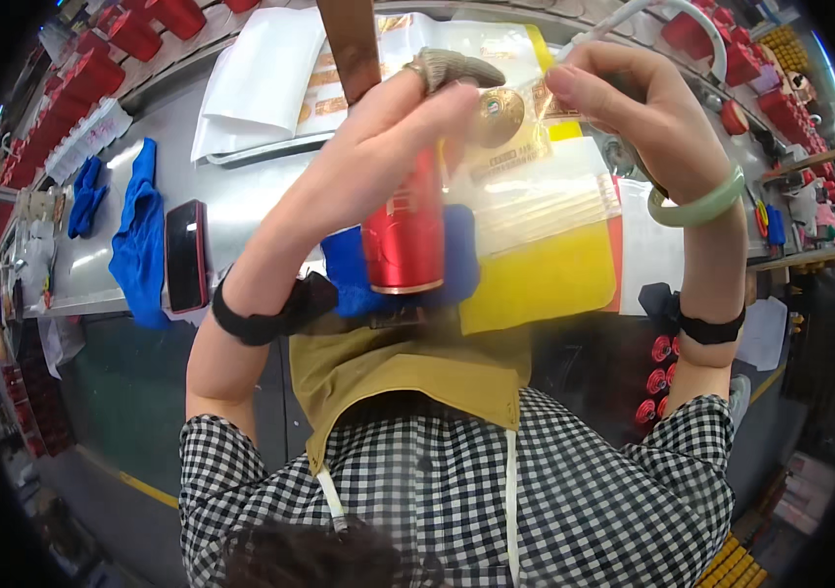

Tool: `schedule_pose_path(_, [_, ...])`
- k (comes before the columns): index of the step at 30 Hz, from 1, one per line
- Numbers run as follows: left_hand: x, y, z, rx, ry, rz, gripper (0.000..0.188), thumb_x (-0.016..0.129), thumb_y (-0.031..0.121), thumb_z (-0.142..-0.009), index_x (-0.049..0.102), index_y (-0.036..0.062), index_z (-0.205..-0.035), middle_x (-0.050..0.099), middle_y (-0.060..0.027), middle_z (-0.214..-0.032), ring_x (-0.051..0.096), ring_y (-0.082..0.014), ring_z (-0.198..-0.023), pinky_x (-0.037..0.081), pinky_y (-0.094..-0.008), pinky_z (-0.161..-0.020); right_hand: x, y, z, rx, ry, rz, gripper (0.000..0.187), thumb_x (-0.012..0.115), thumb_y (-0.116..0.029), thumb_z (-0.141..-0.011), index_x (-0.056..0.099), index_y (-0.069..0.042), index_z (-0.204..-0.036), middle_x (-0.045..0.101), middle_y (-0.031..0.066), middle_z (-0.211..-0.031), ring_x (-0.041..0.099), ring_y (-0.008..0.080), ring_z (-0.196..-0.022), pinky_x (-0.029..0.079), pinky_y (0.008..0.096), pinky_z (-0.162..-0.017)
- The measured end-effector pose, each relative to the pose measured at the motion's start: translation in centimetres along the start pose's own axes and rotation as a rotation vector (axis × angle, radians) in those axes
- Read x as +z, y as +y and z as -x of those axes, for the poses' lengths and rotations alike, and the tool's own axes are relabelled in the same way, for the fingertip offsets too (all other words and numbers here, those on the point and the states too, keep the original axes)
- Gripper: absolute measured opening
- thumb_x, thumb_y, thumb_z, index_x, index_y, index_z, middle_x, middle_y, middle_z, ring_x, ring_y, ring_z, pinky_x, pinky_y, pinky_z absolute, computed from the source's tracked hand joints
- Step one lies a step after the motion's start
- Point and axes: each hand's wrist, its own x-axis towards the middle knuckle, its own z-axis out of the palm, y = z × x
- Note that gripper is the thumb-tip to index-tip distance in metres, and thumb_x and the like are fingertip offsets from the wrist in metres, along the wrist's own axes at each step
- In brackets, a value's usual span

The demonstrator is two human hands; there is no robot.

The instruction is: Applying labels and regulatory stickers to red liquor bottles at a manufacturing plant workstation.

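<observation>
A clear film sheet (520, 162) with a round gold emblem (498, 117) on it is spread between my hands. My left hand (403, 127), with a knitted grey cover (452, 68) on one finger, has its fingers closed at the film's left side, beside the emblem. On the right side, my right hand (638, 98) pinches the film between thumb and finger; the exact contact is hard to see. Below my left hand, a shiny red metal cylinder (405, 240) stands over a blue cloth (461, 250) at the table's near edge. My left hand hides its upper part.
White sheets (259, 83) lie on a tray at the back left. A yellow sheet (549, 284) and layered clear strips (545, 211) lie right of the cylinder. Left on the metal table (231, 196) are a phone (184, 257) and a blue glove (138, 230). Red containers (133, 34) line the back.
</observation>
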Motion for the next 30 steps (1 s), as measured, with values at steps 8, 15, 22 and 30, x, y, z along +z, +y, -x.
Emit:
schedule_pose_path(8, [-4.0, 0.1, 8.3, -0.092, -0.016, -0.189, 0.033, 0.064, 0.01, -0.1, 0.064, 0.0024, -0.132, 0.066, 0.0, -0.099, 0.06, -0.0063, -0.093, 0.049, -0.0247, -0.083, 7.0, 2.4, 3.7, 0.122, -0.004, -0.247, 0.022, 0.073, -0.018, -0.098, 0.074, 0.003, -0.095, 0.07, 0.0002, -0.083, 0.058, 0.0038, -0.076, 0.047, 0.0222, -0.069])
schedule_pose_path(15, [-3.6, -2.0, 11.8, -0.357, 0.113, 0.036, 0.023, 0.072, 0.002, -0.095, 0.062, -0.0035, -0.115, 0.07, -0.0042, -0.1, 0.066, -0.0079, -0.092, 0.054, -0.0236, -0.081, 12.8, 5.4, 6.3, 0.219, 0.085, -0.158, 0.02, 0.08, -0.019, -0.091, 0.075, 0.0, -0.09, 0.065, 0.0021, -0.075, 0.053, 0.0075, -0.066, 0.044, 0.0262, -0.063])
schedule_pose_path(22, [-2.7, -6.4, 12.0, -0.369, 0.18, 0.182, 0.047, 0.07, 0.004, -0.098, 0.051, -0.0016, -0.14, 0.06, -0.0012, -0.101, 0.062, -0.0095, -0.097, 0.052, -0.0267, -0.087, 15.0, 7.3, 6.3, 0.143, 0.217, -0.051, 0.021, 0.08, -0.02, -0.09, 0.075, 0.001, -0.09, 0.065, 0.008, -0.078, 0.056, 0.0151, -0.066, 0.047, 0.0306, -0.064])
schedule_pose_path(30, [-1.6, -6.9, 12.3, -0.371, 0.306, 0.448, 0.048, 0.065, 0.004, -0.1, 0.047, -0.0002, -0.145, 0.061, -0.0041, -0.108, 0.061, -0.0114, -0.098, 0.048, -0.0274, -0.085, 15.7, 7.6, 6.5, 0.308, 0.195, -0.246, 0.02, 0.077, -0.018, -0.095, 0.073, 0.001, -0.095, 0.064, 0.0008, -0.079, 0.051, 0.0064, -0.071, 0.043, 0.0252, -0.064])
